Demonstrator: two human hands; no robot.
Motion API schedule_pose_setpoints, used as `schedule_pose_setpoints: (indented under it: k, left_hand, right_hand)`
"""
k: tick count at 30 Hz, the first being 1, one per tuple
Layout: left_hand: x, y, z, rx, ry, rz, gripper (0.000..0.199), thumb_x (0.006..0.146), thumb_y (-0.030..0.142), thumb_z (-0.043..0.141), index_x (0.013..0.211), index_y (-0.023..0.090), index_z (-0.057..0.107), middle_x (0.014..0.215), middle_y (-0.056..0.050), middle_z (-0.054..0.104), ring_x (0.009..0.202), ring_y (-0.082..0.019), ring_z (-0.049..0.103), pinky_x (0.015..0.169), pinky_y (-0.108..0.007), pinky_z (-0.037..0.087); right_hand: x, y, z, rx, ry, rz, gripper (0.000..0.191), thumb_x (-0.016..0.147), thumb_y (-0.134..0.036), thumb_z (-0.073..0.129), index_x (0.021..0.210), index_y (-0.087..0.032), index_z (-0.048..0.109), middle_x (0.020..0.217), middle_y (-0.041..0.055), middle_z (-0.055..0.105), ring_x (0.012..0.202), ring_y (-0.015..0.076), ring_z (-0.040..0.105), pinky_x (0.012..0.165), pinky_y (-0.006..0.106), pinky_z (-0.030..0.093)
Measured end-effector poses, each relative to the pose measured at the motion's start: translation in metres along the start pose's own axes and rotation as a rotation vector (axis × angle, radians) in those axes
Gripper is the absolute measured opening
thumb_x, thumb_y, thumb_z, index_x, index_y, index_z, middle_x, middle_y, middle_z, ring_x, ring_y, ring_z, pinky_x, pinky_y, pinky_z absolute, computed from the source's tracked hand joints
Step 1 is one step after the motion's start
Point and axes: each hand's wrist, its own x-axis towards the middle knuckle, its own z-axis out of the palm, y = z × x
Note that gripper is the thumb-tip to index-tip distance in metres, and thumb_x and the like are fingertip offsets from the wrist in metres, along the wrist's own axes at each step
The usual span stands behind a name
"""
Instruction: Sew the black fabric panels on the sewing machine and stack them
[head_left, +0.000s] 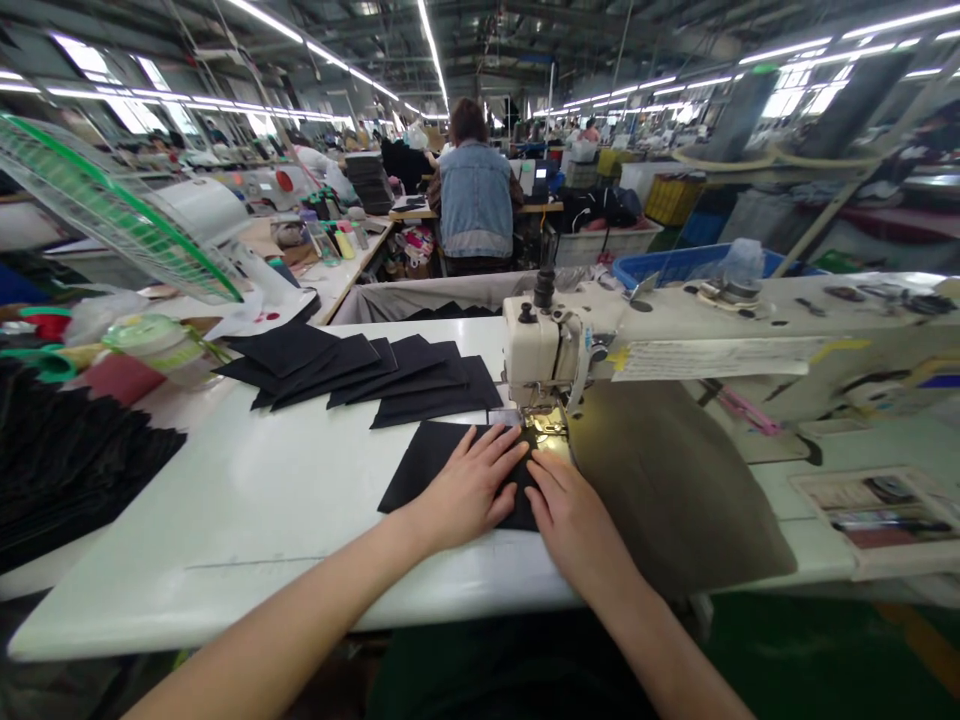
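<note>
A dark piece of fabric (424, 465) lies flat on the white sewing table (300, 520), its far right edge at the needle area of the sewing machine (544, 350). My left hand (480, 480) rests on top of it with fingers stretched out toward the presser foot. Close beside it, my right hand (566, 510) lies at the fabric's right edge, fingers extended and fingertips on the cloth. A lamp lights the metal plate (553, 425) just beyond my fingertips. Several similar dark fabric pieces (420, 375) overlap in a row behind the left hand.
A stack of dark fabric (67, 470) stands at the left, near a fan (150, 210) and a lidded cup (161, 345). A brown-grey sheet (667, 490) covers the table right of the needle. A small tray (885, 515) sits far right. Ahead, a person in a denim vest (476, 195) sits facing away.
</note>
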Motion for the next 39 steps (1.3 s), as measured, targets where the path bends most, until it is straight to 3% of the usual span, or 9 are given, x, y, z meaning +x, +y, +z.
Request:
schedule_pose_setpoints:
  k: [8, 14, 21, 24, 28, 31, 39]
  left_hand:
    - [0.004, -0.009, -0.003, 0.003, -0.010, -0.001, 0.056, 0.095, 0.024, 0.052, 0.150, 0.019, 0.045, 0.162, -0.010, 0.037, 0.152, -0.029, 0.029, 0.123, -0.058, 0.022]
    - [0.004, -0.011, -0.002, 0.003, 0.005, 0.023, 0.052, 0.098, 0.028, 0.051, 0.150, 0.020, 0.046, 0.162, -0.011, 0.037, 0.152, -0.029, 0.029, 0.123, -0.057, 0.022]
    - [0.008, -0.016, -0.002, 0.017, 0.005, 0.021, 0.056, 0.101, 0.042, 0.054, 0.151, 0.020, 0.045, 0.162, -0.013, 0.037, 0.152, -0.031, 0.029, 0.123, -0.057, 0.022]
    - [0.000, -0.012, -0.001, 0.012, 0.017, 0.035, 0.053, 0.102, 0.038, 0.052, 0.151, 0.022, 0.045, 0.162, -0.013, 0.036, 0.153, -0.031, 0.026, 0.123, -0.058, 0.022]
    - [-0.021, 0.001, -0.002, -0.053, -0.034, 0.195, 0.045, 0.101, 0.021, 0.047, 0.146, 0.023, 0.052, 0.156, -0.010, 0.047, 0.150, -0.027, 0.034, 0.123, -0.054, 0.026]
    - [-0.033, 0.010, -0.004, -0.080, -0.055, 0.251, 0.046, 0.102, 0.022, 0.048, 0.148, 0.021, 0.049, 0.154, -0.010, 0.049, 0.150, -0.027, 0.035, 0.124, -0.052, 0.026]
    - [-0.014, -0.014, -0.004, -0.105, -0.018, 0.196, 0.044, 0.102, 0.030, 0.052, 0.146, 0.025, 0.053, 0.153, -0.011, 0.051, 0.147, -0.028, 0.040, 0.122, -0.055, 0.028]
  right_hand:
    - [0.005, 0.000, 0.003, -0.041, -0.002, -0.011, 0.037, 0.098, -0.013, 0.043, 0.126, -0.003, 0.065, 0.130, 0.0231, 0.066, 0.122, 0.0318, 0.064, 0.104, 0.052, 0.054]
    - [0.004, 0.002, 0.005, -0.019, 0.007, 0.022, 0.038, 0.096, -0.013, 0.048, 0.130, -0.014, 0.065, 0.133, 0.0178, 0.065, 0.125, 0.0291, 0.062, 0.107, 0.050, 0.052]
    - [0.009, 0.000, 0.002, -0.062, -0.017, 0.011, 0.035, 0.096, -0.012, 0.048, 0.126, -0.007, 0.066, 0.129, 0.0214, 0.066, 0.122, 0.0318, 0.064, 0.105, 0.051, 0.053]
    - [-0.004, -0.005, -0.004, -0.063, -0.006, -0.003, 0.034, 0.098, -0.014, 0.049, 0.126, -0.009, 0.066, 0.130, 0.0195, 0.067, 0.122, 0.0309, 0.064, 0.104, 0.050, 0.055]
    - [-0.033, -0.014, -0.015, -0.077, 0.001, -0.032, 0.034, 0.101, -0.019, 0.048, 0.129, -0.010, 0.064, 0.132, 0.0173, 0.067, 0.123, 0.0294, 0.063, 0.103, 0.047, 0.056]
    - [-0.044, -0.018, -0.018, -0.079, 0.006, -0.029, 0.035, 0.102, -0.019, 0.045, 0.132, -0.008, 0.062, 0.133, 0.0174, 0.066, 0.126, 0.0290, 0.061, 0.105, 0.047, 0.054]
    - [-0.015, -0.007, -0.009, -0.103, -0.005, -0.042, 0.032, 0.099, -0.015, 0.050, 0.125, -0.009, 0.066, 0.127, 0.0178, 0.069, 0.120, 0.0305, 0.064, 0.103, 0.048, 0.055]
